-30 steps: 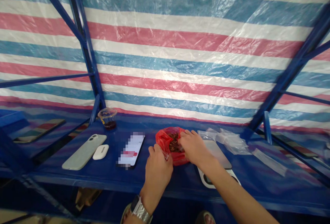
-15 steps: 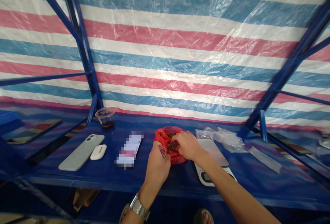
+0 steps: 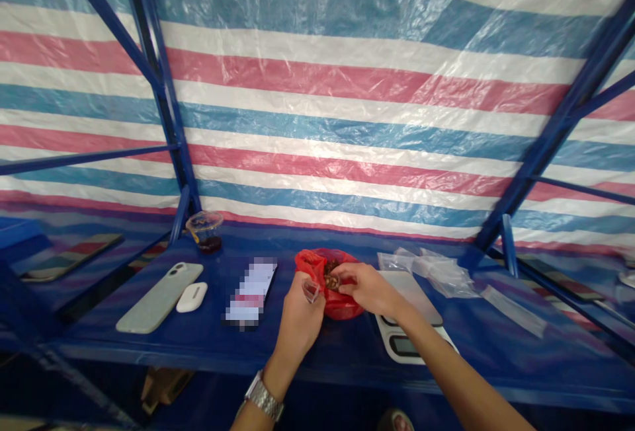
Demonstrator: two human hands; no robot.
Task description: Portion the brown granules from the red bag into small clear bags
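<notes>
Head cam, looking down at a blue steel shelf (image 3: 248, 359). Left hand (image 3: 297, 322) is curled, thumb and fingers closed on a small clear plastic piece (image 3: 311, 291). Too small and glary to call; could be a lid or a tiny cup. Right hand (image 3: 364, 289) is pinching, thumb and fingertips (image 3: 347, 274) pressed together on one of the dark brown pieces (image 3: 331, 281) at the mouth of a red plastic bag (image 3: 347, 307).

Bag sits at 12 o'clock, on the shelf, both hands against it. Reads as thin, soft and light, with no stiffness of its own. Best hold is the gathered rim, not the belly. Pieces look small and lumpy, easy to drop from a pinch. Clear piece looks light and fragile, so a fingertip hold only.

Room: white digital kitchen scale (image 3: 409, 345) at 1 o'clock, just beside the bag. Loose clear plastic bags (image 3: 426, 271) lie past it at 2 o'clock. Blurred phone (image 3: 251, 293) at 11 o'clock is near the left hand. Further out at 10 o'clock are a phone in a pale case (image 3: 159, 297) and a white earbud case (image 3: 191, 297), with a clear cup of dark liquid (image 3: 204, 231) behind them. Shelf front edge runs close below the hands, so open room is tight at 6 o'clock.
</notes>
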